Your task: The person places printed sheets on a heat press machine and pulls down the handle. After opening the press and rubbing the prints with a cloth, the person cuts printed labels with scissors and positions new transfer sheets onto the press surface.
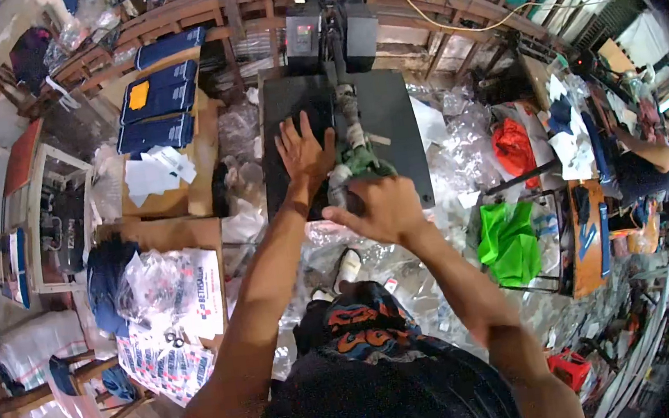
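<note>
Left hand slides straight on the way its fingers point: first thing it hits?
Likely the dark box at the far edge, after the left hand crosses the black tabletop; depth there is hard to judge.

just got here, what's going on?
A person stands at a black-topped machine. Their left hand lies on its top, fingers spread; their right hand is at the near end of a wrapped bar, grip unclear. Dark-blue packs lie to the left, and another person is off to the right.
</note>
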### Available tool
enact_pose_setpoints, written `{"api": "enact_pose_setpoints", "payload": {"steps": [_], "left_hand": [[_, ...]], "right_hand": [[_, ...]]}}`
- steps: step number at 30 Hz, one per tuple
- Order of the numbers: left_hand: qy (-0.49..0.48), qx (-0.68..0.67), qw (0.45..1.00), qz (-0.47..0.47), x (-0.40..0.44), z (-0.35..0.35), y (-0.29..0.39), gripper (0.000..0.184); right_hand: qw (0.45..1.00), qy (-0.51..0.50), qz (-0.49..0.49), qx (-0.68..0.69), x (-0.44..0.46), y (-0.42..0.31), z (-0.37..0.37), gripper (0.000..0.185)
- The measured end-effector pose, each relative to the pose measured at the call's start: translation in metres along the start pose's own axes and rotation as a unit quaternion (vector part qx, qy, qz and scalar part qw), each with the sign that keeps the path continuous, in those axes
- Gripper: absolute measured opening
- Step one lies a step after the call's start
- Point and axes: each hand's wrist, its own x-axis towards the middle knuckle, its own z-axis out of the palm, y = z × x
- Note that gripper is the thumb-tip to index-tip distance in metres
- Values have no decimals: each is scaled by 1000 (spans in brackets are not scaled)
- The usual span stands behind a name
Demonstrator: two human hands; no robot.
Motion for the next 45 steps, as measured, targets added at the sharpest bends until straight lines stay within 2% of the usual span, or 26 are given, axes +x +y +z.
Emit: {"api": "enact_pose_setpoints", "payload": {"steps": [2,4,5,8,10,12,13,18,20,23,26,29,32,33,36,37,40,41,42,44,45], "left_hand": [[26,55,997,45,-5,6,-4,72],[-3,62,997,51,-8,0,-9,72],[-9,63,996,65,-9,-4,-9,71],[-39,56,994,80,-5,-23,-10,70],[-92,51,990,90,-1,-30,-11,70],[-101,49,990,85,0,-31,-10,70],[-107,49,990,80,2,-31,-9,70],[-132,63,987,69,4,-30,-7,72],[-138,64,985,75,7,-33,-8,73],[-115,91,986,84,7,-21,-16,73],[-103,97,986,83,7,-19,-14,72],[-104,96,987,78,6,-18,-15,72],[-92,98,988,73,3,-16,-17,73],[-89,88,989,79,2,-17,-18,73],[-84,98,988,83,0,-10,-24,74],[-82,99,988,88,0,-11,-23,74],[-80,106,986,100,-3,-5,-29,76],[-78,110,985,107,-2,-4,-29,77],[-76,115,984,113,-4,-4,-32,78],[-91,121,983,109,-11,-9,-34,77],[-101,119,982,110,-11,-11,-34,76]], "right_hand": [[1000,14,-7,13,9,-4,-2,72],[995,-75,69,5,20,-9,-10,78],[994,-78,78,12,22,-10,-10,83],[989,-81,119,-29,26,-13,-1,83],[991,-75,107,-24,28,-12,2,82],[981,-117,152,2,32,-12,1,81],[991,-52,115,-40,28,-12,10,76],[989,-63,132,-33,27,-6,24,64],[984,-106,145,-11,26,-2,37,62],[986,-86,143,18,29,5,64,60],[977,-135,168,-5,28,6,64,60],[982,-89,164,-37,24,2,69,61],[975,-120,185,-13,27,1,62,61],[988,-34,144,-48,19,4,74,61],[990,-17,133,-44,18,7,77,62],[993,37,104,-35,15,12,86,62],[994,26,99,-40,14,11,81,62],[993,-19,114,-32,16,13,81,61],[994,20,97,-45,13,13,85,63],[989,-75,125,-28,18,10,71,66],[993,-40,99,-50,14,11,75,70]]}}
